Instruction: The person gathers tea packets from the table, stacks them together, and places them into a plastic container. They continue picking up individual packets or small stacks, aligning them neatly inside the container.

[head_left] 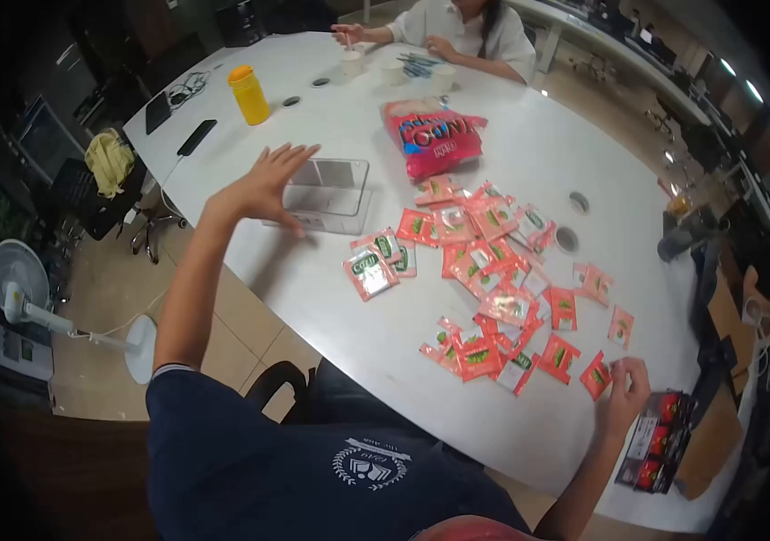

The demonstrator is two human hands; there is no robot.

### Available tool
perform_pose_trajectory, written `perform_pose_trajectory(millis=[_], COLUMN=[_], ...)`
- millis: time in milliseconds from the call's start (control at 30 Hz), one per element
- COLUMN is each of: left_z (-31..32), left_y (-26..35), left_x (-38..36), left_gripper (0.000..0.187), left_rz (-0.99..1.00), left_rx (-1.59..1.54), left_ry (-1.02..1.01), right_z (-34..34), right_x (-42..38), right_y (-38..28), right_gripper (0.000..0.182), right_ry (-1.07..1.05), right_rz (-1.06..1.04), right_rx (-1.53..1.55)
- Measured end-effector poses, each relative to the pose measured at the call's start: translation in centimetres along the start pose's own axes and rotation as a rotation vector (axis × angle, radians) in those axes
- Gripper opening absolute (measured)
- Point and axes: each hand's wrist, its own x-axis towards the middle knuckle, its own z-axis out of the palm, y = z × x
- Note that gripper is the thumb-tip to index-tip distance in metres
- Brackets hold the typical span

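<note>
My left hand (268, 185) is spread open above a clear plastic box (349, 212), with its thumb and fingers apart around the near end. Three or so white-and-red tea bag sachets (372, 273) lie just in front of that box. At the right, the curled fingers of my right hand (626, 392) pinch the edge of a red tea bag sachet (596, 375) on the table. Between my hands a loose pile of red and pink sachets (502, 287) spreads over the white table (331, 311). Behind the pile lies a crumpled pink and red bag (439, 144).
A dark package with red pictures (657, 442) sits right of my right hand. A yellow bottle (248, 95), a phone (196, 137) and cables (188, 86) are at the back left. Across the table sits a person (466, 36) near white cups (392, 72).
</note>
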Motion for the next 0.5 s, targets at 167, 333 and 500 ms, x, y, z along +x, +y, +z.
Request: perform_pose_trajectory(millis=[167,333,500], left_z=[-0.4,-6.8,-4.9], left_y=[-1.5,4.1,23.7], left_x=[0.3,-1.8,-5.2], left_gripper=[0.115,0.113,0.113], left_rz=[-0.049,0.156,0.478], left_rx=[-0.115,-0.163,-0.374], left_ry=[-0.040,0.281,-0.206], right_z=[-0.2,-0.5,-0.9], right_x=[-1.0,-0.5,-0.3], right_y=[-1.2,0.0,0.0], right_gripper=[0.011,0.012,0.018], right_ry=[0.071,0.085,0.143], right_rz=[0.019,0.070,0.063], right_rx=[0.001,-0.031,-0.053])
